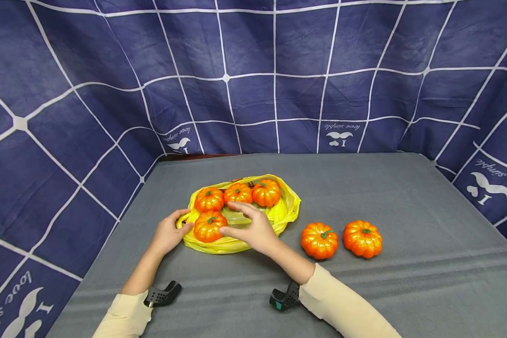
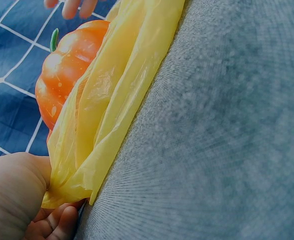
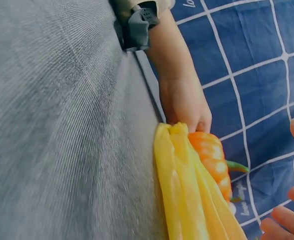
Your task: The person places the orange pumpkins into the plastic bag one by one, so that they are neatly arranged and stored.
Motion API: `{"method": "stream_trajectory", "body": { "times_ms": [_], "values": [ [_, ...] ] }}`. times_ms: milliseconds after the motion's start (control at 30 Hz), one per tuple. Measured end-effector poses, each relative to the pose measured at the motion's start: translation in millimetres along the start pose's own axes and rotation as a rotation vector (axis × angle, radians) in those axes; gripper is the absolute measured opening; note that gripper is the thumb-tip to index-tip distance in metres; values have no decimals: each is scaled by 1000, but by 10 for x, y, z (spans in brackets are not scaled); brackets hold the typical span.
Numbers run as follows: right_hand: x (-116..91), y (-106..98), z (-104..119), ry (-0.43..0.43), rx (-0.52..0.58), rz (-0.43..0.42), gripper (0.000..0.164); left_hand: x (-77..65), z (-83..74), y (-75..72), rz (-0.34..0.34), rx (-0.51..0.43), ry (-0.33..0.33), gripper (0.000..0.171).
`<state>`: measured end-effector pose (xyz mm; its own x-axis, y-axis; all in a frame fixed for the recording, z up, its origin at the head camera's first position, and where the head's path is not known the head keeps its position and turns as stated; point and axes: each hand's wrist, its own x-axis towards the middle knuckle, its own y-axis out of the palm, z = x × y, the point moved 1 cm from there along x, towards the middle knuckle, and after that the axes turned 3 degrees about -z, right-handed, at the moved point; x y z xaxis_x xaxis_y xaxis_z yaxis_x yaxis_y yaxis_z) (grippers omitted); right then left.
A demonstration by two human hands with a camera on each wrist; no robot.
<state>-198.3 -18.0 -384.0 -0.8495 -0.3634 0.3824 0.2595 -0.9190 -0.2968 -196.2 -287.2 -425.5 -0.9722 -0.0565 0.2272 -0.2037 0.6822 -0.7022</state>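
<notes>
A yellow plastic bag [image 1: 287, 206] lies spread on the table with several small orange pumpkins in it. One pumpkin [image 1: 209, 226] sits at its near left, between the two hands. My left hand [image 1: 169, 233] pinches the bag's left edge between thumb and fingers, as the left wrist view shows at the gathered yellow film [image 2: 71, 187]. Above the near side of the bag, my right hand [image 1: 255, 230] holds nothing, its fingers spread and thumb tip beside that pumpkin. In the right wrist view its fingers [image 3: 289, 220] show apart from the bag.
Two more pumpkins, one [image 1: 319, 241] nearer the bag and another [image 1: 362, 239] farther right, rest on the grey table cloth [image 1: 405, 197]. Dark blue fabric [image 1: 304, 42] with white lines hangs behind and at both sides. Each wrist wears a black camera mount [image 1: 285, 296].
</notes>
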Motion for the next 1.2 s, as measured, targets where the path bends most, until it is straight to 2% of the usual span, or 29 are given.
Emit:
{"method": "stream_trajectory", "body": {
  "times_ms": [267,500,733,1200],
  "values": [
    [-77,-282,45,-8,-43,-22,57,-9,18,-3,-14,-12,7,43],
    [-151,-573,63,-34,-64,-86,52,-32,10,-4,-61,-33,60,45],
    [-244,-947,45,-41,-146,-129,49,-14,-44,-11,-6,-15,-8,43],
    [-447,-1675,14,2,-130,-210,43,5,-25,7,-15,-8,-6,43]
  ]
}}
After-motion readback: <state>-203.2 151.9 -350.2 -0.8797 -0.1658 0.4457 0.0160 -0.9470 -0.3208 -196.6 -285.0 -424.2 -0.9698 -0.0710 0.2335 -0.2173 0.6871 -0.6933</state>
